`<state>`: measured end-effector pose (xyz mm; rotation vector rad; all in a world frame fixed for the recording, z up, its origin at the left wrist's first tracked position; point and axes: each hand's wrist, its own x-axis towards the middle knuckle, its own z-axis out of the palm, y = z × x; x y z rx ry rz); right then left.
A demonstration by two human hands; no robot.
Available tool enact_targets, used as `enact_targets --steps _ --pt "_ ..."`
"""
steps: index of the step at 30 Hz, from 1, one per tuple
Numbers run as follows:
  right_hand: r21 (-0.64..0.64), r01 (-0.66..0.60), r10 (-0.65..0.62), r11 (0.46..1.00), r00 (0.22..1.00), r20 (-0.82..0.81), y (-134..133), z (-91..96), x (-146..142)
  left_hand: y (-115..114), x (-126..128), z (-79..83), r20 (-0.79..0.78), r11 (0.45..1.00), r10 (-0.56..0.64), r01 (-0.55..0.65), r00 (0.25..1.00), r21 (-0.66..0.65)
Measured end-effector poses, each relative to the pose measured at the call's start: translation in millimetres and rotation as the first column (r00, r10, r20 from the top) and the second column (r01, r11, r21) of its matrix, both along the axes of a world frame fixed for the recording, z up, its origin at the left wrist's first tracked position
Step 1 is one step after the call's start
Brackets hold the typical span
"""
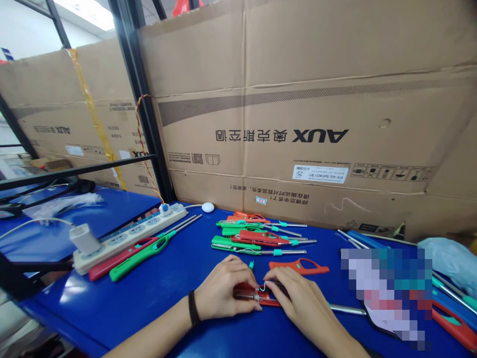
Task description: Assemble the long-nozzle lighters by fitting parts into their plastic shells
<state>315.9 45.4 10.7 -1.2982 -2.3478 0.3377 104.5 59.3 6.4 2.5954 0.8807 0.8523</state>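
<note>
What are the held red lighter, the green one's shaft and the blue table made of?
The red lighter's grip looks like moulded plastic, from its even gloss. The green lighter's shaft looks like steel, from its silvery shine. The blue table seems painted metal or laminate; I cannot tell which.

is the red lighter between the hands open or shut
Open: the red lighter shows its inner parts and a thin wire between the left hand and right hand; a loose red shell half lies nearby.

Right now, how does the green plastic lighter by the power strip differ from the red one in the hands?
The green lighter lies loose; the red lighter sits between the left hand and right hand. The green looks closed; the red looks open, with wire showing. Both are plastic.
</note>
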Motion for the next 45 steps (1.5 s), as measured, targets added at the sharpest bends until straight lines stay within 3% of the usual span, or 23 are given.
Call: enact_targets --steps 8,15,19,34,45 --pt "-0.085 0.016 -0.020 0.996 0.998 -0.052 1 4.0 12 2 0 -1.1 -0.021 0.999 0.043 -0.043 0.999 -0.008" --pt "-0.229 0.032 -0.042 0.973 0.998 -0.039 6 10.1 57 4 -2 2.9 -0.047 0.997 0.063 -0.065 0.997 -0.049" --pt "-0.230 0.020 -0.026 0.973 0.999 -0.025 1 4.9 71 5 -3 2.7 -0.066 0.997 0.060 -0.063 0.996 -0.044" --pt "-0.214 0.031 -0.056 0.976 0.992 -0.109 -3 -0.1 63 5 -4 4.4 -0.053 0.997 0.036 -0.039 0.998 -0.067" --pt "-0.192 0.051 -0.065 0.980 0.996 -0.066 -5 3.7 65 6 -5 3.9 -0.083 0.999 0.017 -0.020 0.996 -0.031"
